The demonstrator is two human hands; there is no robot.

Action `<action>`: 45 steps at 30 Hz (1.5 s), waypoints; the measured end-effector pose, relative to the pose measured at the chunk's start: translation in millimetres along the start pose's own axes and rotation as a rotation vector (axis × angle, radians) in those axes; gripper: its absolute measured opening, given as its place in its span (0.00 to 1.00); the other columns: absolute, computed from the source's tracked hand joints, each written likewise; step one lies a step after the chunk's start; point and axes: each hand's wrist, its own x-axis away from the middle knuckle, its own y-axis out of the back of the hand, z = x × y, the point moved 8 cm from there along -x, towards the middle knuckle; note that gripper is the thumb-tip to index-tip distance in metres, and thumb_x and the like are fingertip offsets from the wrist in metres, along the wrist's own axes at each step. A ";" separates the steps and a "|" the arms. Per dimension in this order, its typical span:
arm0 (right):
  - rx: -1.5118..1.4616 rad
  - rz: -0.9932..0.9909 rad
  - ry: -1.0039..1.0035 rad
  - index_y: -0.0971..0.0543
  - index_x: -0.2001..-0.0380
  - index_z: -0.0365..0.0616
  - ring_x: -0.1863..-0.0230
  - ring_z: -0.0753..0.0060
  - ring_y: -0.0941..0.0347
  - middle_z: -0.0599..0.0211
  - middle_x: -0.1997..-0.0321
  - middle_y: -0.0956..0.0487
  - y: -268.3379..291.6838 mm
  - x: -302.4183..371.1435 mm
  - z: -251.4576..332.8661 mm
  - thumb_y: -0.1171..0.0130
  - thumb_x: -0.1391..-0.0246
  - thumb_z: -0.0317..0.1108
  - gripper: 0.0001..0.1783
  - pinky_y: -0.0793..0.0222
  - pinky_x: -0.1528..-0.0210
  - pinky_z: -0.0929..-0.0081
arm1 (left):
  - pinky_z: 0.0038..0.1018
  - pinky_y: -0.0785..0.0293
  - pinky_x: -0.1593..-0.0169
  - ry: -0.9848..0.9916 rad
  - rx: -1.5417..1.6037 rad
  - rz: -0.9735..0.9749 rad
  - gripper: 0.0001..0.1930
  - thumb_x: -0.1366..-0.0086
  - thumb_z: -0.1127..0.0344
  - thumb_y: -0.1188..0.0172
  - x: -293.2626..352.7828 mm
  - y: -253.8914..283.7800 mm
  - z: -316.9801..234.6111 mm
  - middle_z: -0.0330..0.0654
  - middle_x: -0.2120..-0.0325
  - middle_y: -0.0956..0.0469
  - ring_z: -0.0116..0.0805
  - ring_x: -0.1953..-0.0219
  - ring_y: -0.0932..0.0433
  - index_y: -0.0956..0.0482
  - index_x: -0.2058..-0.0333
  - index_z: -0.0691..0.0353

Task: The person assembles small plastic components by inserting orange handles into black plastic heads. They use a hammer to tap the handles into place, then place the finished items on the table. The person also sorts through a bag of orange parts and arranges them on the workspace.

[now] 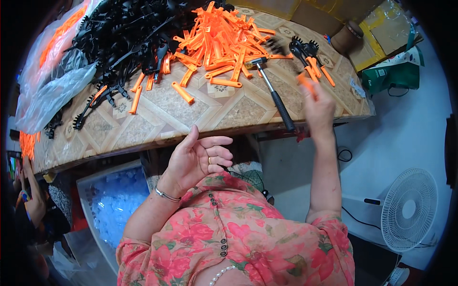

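My left hand (200,157) is raised before the table's near edge, thumb up and fingers loosely curled apart, holding nothing. On the right, my right hand (319,107) grips an orange handle (306,84), blurred by motion. A smeared black toothed head (275,46) shows up and left of it; whether the two are joined I cannot tell. Between the hands lies a hammer (276,95), its black grip over the table edge. Beyond my right hand rest several black pasta servers (299,49) with orange handles. Loose orange handles (183,93) lie nearer the middle.
A heap of orange handles (217,40) and a pile of black utensil heads (129,33) cover the patterned table's (157,121) far side. Plastic bags (52,100) sit left, cardboard boxes (389,28) right. A white fan (409,209) stands lower right; another person's arm (34,200) shows left.
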 end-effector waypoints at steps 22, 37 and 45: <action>0.439 0.065 0.372 0.21 0.60 0.45 0.53 0.49 0.25 0.54 0.57 0.22 -82.4 -92.6 -4.6 0.45 0.43 0.37 0.11 0.31 0.51 0.54 | 0.24 0.21 0.59 -0.214 -0.265 -0.295 0.21 0.29 0.57 0.49 32.7 11.1 -13.3 0.43 0.65 0.20 0.30 0.65 0.19 0.26 0.49 0.70; -0.606 0.419 0.347 0.26 0.40 0.51 0.75 0.90 0.36 0.79 0.67 0.27 -98.7 59.2 106.8 0.45 0.43 0.19 0.27 0.37 0.72 0.87 | 0.24 0.22 0.65 -1.107 -1.802 -0.930 0.21 0.39 0.68 0.37 67.7 -14.6 -186.2 0.43 0.62 0.21 0.29 0.66 0.21 0.26 0.47 0.62; -0.611 0.424 0.350 0.25 0.42 0.49 0.70 0.88 0.34 0.78 0.68 0.26 -125.2 56.4 118.4 0.43 0.43 0.22 0.25 0.34 0.66 0.86 | 0.34 0.24 0.54 -0.930 -2.090 -1.369 0.21 0.42 0.56 0.32 37.7 14.0 -251.2 0.46 0.64 0.21 0.41 0.60 0.21 0.22 0.53 0.58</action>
